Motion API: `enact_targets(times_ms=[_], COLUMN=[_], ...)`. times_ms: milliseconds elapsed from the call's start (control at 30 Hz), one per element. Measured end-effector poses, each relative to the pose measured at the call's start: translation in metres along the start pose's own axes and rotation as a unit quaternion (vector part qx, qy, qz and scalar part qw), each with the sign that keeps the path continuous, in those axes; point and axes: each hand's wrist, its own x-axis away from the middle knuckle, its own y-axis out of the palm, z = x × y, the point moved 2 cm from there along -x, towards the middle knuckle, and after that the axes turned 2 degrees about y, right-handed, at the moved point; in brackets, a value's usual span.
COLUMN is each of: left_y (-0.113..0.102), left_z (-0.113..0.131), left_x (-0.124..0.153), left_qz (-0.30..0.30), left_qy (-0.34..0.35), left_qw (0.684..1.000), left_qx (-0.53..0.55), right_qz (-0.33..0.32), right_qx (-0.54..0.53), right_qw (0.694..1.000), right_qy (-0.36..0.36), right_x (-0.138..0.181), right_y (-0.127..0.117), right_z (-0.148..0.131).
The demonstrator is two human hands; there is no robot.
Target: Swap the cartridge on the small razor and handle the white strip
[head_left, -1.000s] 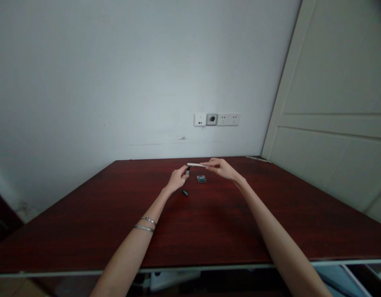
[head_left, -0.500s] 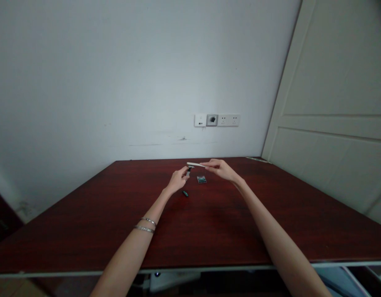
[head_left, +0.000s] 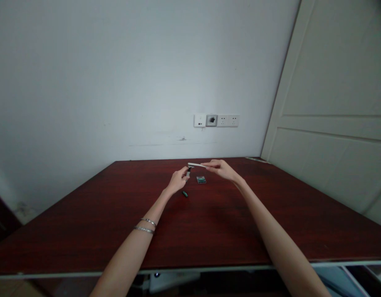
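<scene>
My left hand (head_left: 178, 180) is closed around the handle of a razor (head_left: 188, 171), grey and black, held upright with its head at the top. From the right, my right hand (head_left: 219, 168) pinches a slim white toothbrush (head_left: 196, 165), held nearly level. Its far end lies over the razor's head and seems to touch it; bristles are too small to make out. Below and between the hands, a small clear case (head_left: 201, 180) with teal parts rests on the table. Nearer to me, under my left wrist, lies a small dark teal piece (head_left: 184, 194), perhaps a razor cartridge.
The dark red wooden table (head_left: 215, 231) reaches back to a white wall (head_left: 116, 82). Wall sockets (head_left: 228, 120) sit above its far edge. A pale panelled door (head_left: 332, 123) stands along the right side. Below the front edge is an open space with a white object (head_left: 175, 282).
The toothbrush has shifted very slightly to the right over the razor's head. Both hands hold almost the same place, and the things on the table stay put.
</scene>
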Motion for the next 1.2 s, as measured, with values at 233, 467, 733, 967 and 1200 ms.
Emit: enact_targets(times_ms=[233, 467, 733, 967, 1200], left_y=[0.002, 0.003, 0.006, 0.007, 0.006], left_z=[-0.006, -0.007, -0.016, -0.013, -0.01], left_x=[-0.002, -0.003, -0.006, -0.005, -0.005], left_qz=[-0.006, -0.011, -0.001, -0.008, -0.008], left_qy=[0.009, 0.001, 0.006, 0.003, -0.012], left_qw=[0.999, 0.998, 0.998, 0.997, 0.993], left_qx=[0.033, 0.058, 0.066, 0.081, 0.115], right_qz=[-0.004, -0.012, 0.003, -0.006, -0.031], right_qx=[-0.029, -0.032, -0.034, -0.04, -0.059], right_qw=[0.999, 0.999, 0.999, 0.999, 0.997], right_qy=[0.013, 0.009, 0.022, 0.007, 0.026], right_x=[0.001, 0.002, 0.002, 0.003, 0.002], right_y=[-0.001, 0.0, -0.001, -0.001, 0.002], right_z=[0.001, 0.001, 0.001, -0.002, -0.001])
